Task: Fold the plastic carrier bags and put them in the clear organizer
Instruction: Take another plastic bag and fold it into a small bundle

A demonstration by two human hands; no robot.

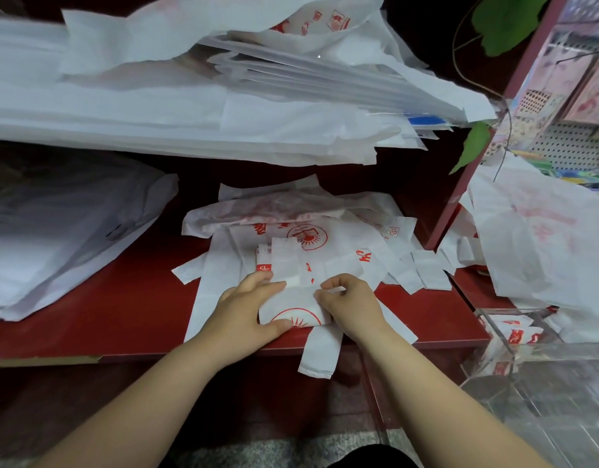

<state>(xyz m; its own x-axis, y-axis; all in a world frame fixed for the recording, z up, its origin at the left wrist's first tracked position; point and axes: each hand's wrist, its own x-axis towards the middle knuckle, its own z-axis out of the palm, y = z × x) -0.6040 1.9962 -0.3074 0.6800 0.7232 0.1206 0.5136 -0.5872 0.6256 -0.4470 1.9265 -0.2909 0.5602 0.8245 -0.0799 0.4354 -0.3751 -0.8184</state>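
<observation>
Far to the left of the left hand (247,309), a slumped stack of white bags (55,248) lies on the red tabletop (122,309) and plays no part in this step. The left hand lies flat with its fingers straight on the half-folded bag (293,304). Its thumb runs along the near edge beside the red sun print, and the hand pins the layers rather than gripping them. The bag sits between the two hands at the front edge of the tabletop, on top of other loose bags (291,214) that spread away beyond the fingertips. One handle strip (320,352) hangs over the edge just below the right hand (350,302).

The right hand has its fingers curled and appears to pinch the bag's right edge, as if starting the next fold. For that fold to come out well, the flat left hand should stay pressed down so the slippery film cannot slide on the bags beneath. The right hand should carry its edge across squarely, squeeze the air out towards the open side, and run along the crease to set it. The hanging strip should be tucked in first, otherwise the packet is likely to spring open.

Well to the right of the right hand and a little nearer, the clear organizer (561,349) already holds folded bags (514,332). The new packet should be folded to match their width.
</observation>
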